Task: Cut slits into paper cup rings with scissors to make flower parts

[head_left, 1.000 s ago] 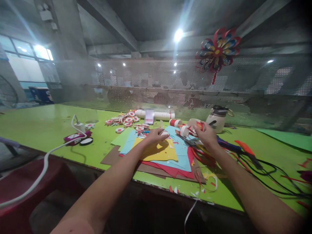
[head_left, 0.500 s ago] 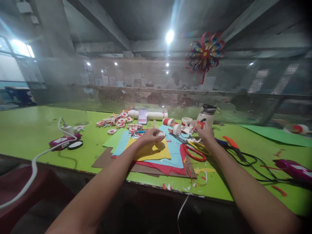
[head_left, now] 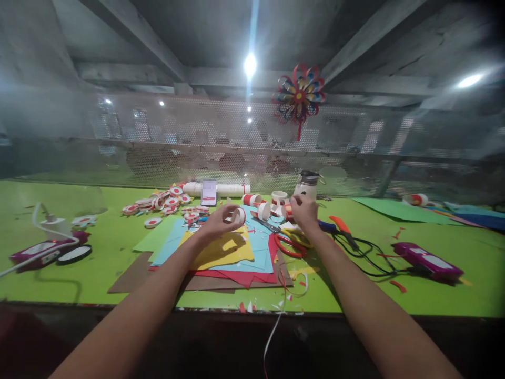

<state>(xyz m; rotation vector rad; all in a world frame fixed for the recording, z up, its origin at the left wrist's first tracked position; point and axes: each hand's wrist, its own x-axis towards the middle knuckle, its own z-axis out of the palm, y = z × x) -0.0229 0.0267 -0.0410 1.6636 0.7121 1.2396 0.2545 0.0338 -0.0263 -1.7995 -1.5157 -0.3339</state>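
My left hand [head_left: 219, 222] holds a small white paper ring [head_left: 238, 215] above a stack of coloured paper sheets [head_left: 232, 252] on the green table [head_left: 98, 263]. My right hand [head_left: 304, 213] reaches over a group of red and white paper rolls [head_left: 268, 205] at the back of the stack, its fingers closed on one of them. Red-handled scissors [head_left: 290, 246] lie just below the right wrist.
A pile of red and white paper discs [head_left: 165, 202] and a long white tube [head_left: 221, 188] lie behind the sheets. A white bottle [head_left: 306, 184], an orange-handled tool with black cables [head_left: 355, 242] and a magenta device [head_left: 428, 259] sit right. Another magenta device with white cable [head_left: 43, 247] lies left. A paper pinwheel [head_left: 299, 97] hangs on the mesh fence.
The view has swung to the right. My left hand has lifted the paper ring slightly off the yellow sheet. My right hand has moved back toward the rolls by the bottle.
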